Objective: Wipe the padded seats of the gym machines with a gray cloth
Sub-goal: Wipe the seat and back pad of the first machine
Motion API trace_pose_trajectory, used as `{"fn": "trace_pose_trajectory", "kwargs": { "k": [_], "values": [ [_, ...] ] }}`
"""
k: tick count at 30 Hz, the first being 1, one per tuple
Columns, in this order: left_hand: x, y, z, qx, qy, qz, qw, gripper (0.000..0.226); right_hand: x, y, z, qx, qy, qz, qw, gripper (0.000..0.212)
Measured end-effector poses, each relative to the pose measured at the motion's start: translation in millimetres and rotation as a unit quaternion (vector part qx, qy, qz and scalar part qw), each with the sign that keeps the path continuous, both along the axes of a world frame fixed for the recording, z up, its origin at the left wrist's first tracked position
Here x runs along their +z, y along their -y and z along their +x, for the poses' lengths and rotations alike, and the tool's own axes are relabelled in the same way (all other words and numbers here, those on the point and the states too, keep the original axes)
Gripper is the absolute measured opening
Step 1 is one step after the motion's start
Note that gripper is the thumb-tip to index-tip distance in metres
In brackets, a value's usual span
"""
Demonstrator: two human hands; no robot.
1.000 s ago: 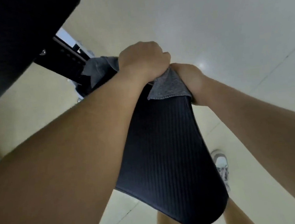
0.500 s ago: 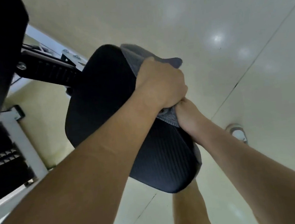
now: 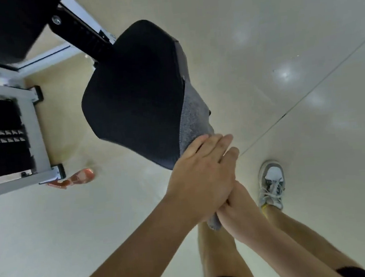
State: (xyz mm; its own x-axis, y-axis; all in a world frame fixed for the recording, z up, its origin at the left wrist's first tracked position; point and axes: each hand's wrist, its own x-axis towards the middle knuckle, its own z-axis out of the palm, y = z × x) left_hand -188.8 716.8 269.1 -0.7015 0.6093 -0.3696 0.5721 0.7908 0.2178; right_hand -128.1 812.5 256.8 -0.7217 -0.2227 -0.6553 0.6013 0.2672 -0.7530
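The black padded seat point(image 3: 133, 94) juts out from a dark machine arm at the upper left. The gray cloth point(image 3: 194, 117) drapes over the seat's right edge and runs down under my hands, with a corner point(image 3: 214, 222) showing below them. My left hand point(image 3: 202, 176) lies at the seat's near tip with straight fingers flat on the cloth. My right hand point(image 3: 238, 208) sits just below and partly under the left, fingers curled, gripping the cloth's lower end.
A white machine frame point(image 3: 33, 129) with a black weight stack point(image 3: 1, 141) stands at the left. A second dark pad point(image 3: 1, 26) fills the top left corner. An orange object point(image 3: 79, 177) lies on the pale tiled floor. My gray shoe point(image 3: 271, 183) and bare legs are below the hands.
Both hands have slid down the seat from its far end to its near tip, dragging the cloth along. My left hand went from a fist to flat fingers.
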Motion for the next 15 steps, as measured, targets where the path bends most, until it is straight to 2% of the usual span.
{"fn": "trace_pose_trajectory", "kwargs": {
  "k": [3,6,8,10,12,15],
  "values": [
    [-2,28,-10,0.032,-0.049,-0.002,0.998,0.05,0,4,-7,-0.048,-0.123,0.066,0.989,0.015],
    [-9,42,-13,0.069,-0.052,-0.017,0.996,0.053,10,6,-25,0.016,-0.16,0.152,0.975,0.007],
    [-13,41,5,0.139,-0.052,-0.007,0.989,0.056,15,-1,-29,0.08,-0.18,0.238,0.951,0.014],
    [-15,42,27,0.203,-0.049,-0.008,0.978,0.063,24,-6,-36,0.093,-0.231,0.296,0.922,0.027],
    [-12,46,40,0.241,-0.053,-0.028,0.969,0.061,31,-4,-42,0.11,-0.275,0.317,0.901,0.032],
    [-2,51,47,0.311,-0.047,-0.045,0.948,0.054,35,7,-52,0.16,-0.324,0.336,0.87,0.027]
  ]
}}
